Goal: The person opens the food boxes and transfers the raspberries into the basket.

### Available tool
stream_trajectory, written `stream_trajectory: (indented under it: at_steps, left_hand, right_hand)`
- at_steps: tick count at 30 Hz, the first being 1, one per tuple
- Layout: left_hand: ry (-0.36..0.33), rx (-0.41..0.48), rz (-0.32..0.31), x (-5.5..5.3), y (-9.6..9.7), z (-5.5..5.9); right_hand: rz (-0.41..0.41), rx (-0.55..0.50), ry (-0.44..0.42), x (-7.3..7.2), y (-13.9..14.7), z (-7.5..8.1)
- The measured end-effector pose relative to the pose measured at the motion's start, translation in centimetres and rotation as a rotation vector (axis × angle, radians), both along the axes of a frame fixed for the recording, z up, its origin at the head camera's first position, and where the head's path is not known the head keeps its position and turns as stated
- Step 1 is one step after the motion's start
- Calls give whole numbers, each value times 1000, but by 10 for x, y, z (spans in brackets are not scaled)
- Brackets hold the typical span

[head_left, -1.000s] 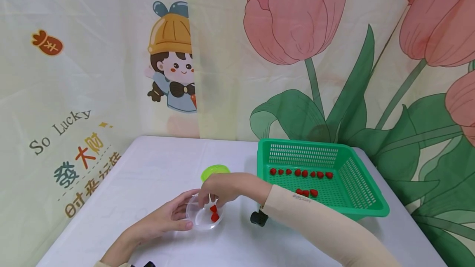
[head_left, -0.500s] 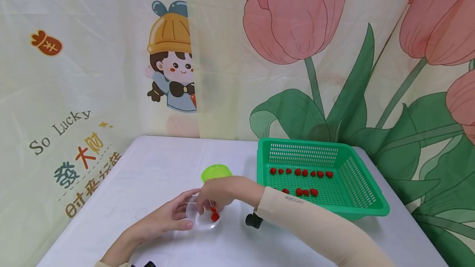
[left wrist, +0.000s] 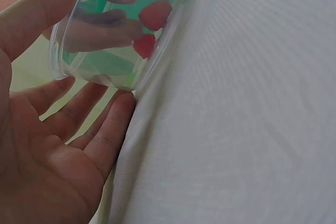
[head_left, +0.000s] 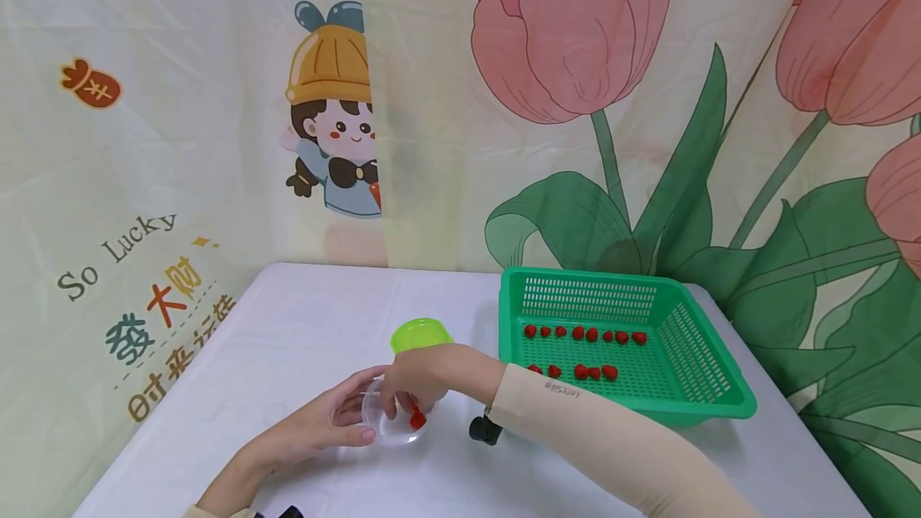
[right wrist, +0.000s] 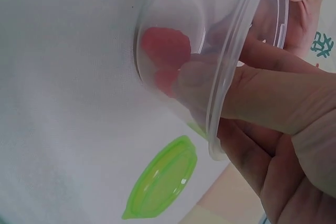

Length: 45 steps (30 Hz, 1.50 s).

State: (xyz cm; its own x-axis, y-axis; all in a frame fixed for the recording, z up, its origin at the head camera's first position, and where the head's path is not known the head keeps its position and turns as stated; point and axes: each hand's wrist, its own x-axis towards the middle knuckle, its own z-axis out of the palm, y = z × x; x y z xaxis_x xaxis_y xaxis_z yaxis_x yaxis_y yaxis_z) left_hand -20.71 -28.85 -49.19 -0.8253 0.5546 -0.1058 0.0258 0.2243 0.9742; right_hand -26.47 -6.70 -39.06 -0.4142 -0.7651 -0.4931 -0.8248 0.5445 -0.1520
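Observation:
My left hand (head_left: 324, 420) holds a clear plastic cup (head_left: 392, 432) at its side, thumb on one side and fingers on the other. The cup stands on the white table, tilted only by the camera in the wrist views. Two raspberries, a larger one (right wrist: 166, 44) and a smaller one (right wrist: 166, 81), lie at its bottom. My right hand (head_left: 420, 378) reaches in over the rim. Its thumb (right wrist: 273, 95) touches or nearly touches the smaller raspberry. In the left wrist view its fingertips stand apart beside the raspberries, with none seen between them.
A bright green lid (head_left: 420, 333) lies just behind the cup. To the right stands a green slotted basket (head_left: 741, 404) with several raspberries in two rows. My right forearm crosses in front of the basket. A printed curtain (head_left: 432, 142) hangs behind the table.
My right hand has lowered into the cup and its wrist has shifted slightly left, uncovering more raspberries of the basket's front row. My left hand and the cup stay in place.

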Motion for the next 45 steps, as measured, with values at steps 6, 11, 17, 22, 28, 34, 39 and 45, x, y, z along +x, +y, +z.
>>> stream_trajectory:
  at_steps: [6,11,17,22,28,34,39,45]
  left_hand:
    - [23,7,-12,0,-1,-2]
    - [29,19,-23,0,-1,-2]
    - [14,22,-20,0,-1,-2]
    - [17,15,-18,-1,-1,-2]
    - [27,19,-23,-1,-2,-4]
    - [4,0,-7,0,-1,-2]
    - [-18,-9,1,0,-1,-2]
    - [-18,-11,3,-1,-1,-2]
  right_hand:
    - [14,29,29,3,-3,-3]
    - [35,35,36,3,-5,-7]
    - [77,23,37,2,-6,-10]
    - [99,-1,29,2,-4,-12]
    - [65,-23,-8,-1,-3,-14]
    - [65,-29,17,-2,-2,-15]
    - [62,-29,21,-1,0,-13]
    - [69,-84,-4,-3,6,-9]
